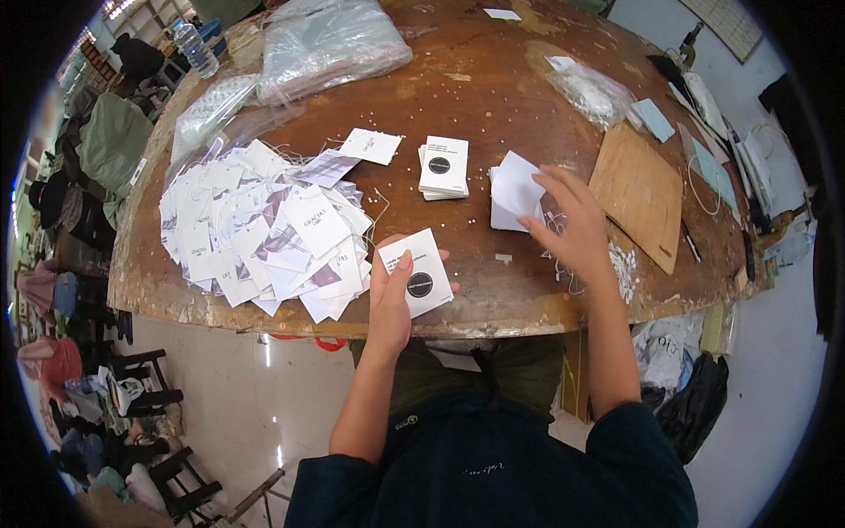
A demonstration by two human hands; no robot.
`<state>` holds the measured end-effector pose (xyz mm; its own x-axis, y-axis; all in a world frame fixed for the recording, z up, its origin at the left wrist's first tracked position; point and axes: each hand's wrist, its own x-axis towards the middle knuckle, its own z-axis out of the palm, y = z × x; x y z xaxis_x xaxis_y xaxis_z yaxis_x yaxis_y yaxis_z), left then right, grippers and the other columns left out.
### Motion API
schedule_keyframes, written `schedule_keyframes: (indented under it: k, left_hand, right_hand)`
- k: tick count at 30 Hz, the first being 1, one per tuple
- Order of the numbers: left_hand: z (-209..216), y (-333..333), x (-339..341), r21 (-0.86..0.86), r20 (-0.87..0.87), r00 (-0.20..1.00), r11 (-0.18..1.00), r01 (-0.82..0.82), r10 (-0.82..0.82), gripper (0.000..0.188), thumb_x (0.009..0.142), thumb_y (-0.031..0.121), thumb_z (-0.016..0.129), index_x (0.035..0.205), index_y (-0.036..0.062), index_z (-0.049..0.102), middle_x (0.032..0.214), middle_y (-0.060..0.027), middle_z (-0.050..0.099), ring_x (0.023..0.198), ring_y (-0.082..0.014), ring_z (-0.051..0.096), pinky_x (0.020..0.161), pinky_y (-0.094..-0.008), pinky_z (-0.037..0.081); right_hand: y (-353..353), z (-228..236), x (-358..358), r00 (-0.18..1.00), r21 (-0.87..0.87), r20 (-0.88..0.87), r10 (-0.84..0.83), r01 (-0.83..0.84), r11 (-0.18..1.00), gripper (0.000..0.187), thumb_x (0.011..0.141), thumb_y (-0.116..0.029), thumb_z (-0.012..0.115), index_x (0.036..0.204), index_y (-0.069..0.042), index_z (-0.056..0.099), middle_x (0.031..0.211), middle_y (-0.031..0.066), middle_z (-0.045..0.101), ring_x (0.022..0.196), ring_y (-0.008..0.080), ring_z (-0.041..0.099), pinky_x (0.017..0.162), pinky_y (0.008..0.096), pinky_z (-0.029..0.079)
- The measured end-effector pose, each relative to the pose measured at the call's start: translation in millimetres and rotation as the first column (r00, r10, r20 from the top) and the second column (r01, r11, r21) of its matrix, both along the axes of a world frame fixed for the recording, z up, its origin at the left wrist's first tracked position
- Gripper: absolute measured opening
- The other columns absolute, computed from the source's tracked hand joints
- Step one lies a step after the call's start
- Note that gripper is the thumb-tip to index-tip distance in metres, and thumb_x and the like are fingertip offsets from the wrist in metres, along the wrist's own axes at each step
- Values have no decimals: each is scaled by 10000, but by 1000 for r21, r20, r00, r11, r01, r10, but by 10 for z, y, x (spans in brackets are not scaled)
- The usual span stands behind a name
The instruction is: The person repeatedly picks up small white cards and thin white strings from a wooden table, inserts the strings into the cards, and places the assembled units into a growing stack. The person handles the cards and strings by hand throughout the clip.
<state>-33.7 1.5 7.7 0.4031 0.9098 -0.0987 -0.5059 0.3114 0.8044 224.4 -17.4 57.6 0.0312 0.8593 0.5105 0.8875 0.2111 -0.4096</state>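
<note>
My left hand (392, 295) holds a white card (429, 260) with a black circle over the table's near edge, the thumb pressed on its face. My right hand (572, 220) is at a stack of blank white cards (504, 216). Its thumb and fingers grip the right side of the top white card (518, 187), which looks bent. Between the hands, farther back, sits a neat stack of printed cards (443, 165) with the same black circle. Left of my left hand spreads a large loose heap of strung paper tags (255, 229), overlapping one another.
White strings (623, 271) lie right of my right forearm, near a wooden board (638, 194). Clear plastic bags (330, 48) lie at the back left, by a plastic bottle (195, 50). Another clear bag (591, 92) lies at the back right. Stools (182, 484) stand on the floor at left.
</note>
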Motion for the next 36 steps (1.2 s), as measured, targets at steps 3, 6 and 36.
schedule_keyframes:
  k: [3,6,36]
  left_hand:
    - [27,-12,50,-4,-96,995,999,-35,34,360,1049,262,398,1327,36,435,1166,-164,620,1045,-241,650,852,-371,575]
    - [73,-11,8,-162,-72,993,984,76,-89,425,1062,356,379,1336,40,459,1232,-126,596,1092,-217,633,913,-372,538]
    - [61,-145,125,98,-311,949,995,-13,44,320,984,246,610,1136,-36,611,993,-61,664,877,-104,608,769,-267,499]
  right_hand:
    - [-237,144,-285,969,73,-6,245,-244,967,594,695,-312,821,1217,-100,631,1301,157,578,1160,367,577,960,442,482]
    - [-320,120,-600,843,-67,104,527,-523,850,657,670,-311,824,1266,-133,611,1357,161,535,1220,362,534,1020,460,436]
    - [-269,-306,-941,279,-162,-957,-78,-294,942,278,1029,-240,526,1009,11,643,744,-2,591,629,59,528,570,211,437]
